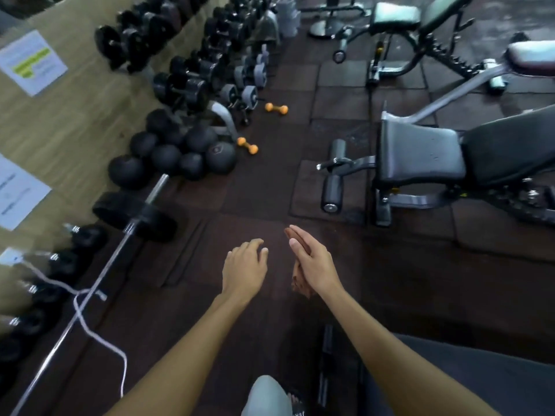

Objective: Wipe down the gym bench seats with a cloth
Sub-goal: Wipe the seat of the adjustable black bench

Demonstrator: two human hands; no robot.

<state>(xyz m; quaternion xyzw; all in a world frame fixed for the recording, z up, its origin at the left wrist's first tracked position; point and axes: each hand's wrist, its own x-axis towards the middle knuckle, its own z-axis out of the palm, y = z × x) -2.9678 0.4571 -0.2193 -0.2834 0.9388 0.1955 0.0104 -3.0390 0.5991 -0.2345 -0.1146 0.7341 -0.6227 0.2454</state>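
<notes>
My right hand (312,262) is stretched out over the dark floor with a brown cloth (298,274) pressed against its palm; the cloth's edge shows along the fingers and below the wrist. Beside it, my left hand (244,267) is empty, with its fingers loosely curled and apart. A black padded bench seat (420,154) with its inclined backrest (510,145) stands ahead on the right, well beyond both hands. Another dark bench pad (480,382) lies at the lower right, under my right forearm.
Two more benches (393,18) stand at the back right. A barbell (132,223) lies on the floor at the left, beside black medicine balls (180,154) and dumbbell racks (192,76). Two orange dumbbells (277,108) and a white cable (90,328) lie on the floor.
</notes>
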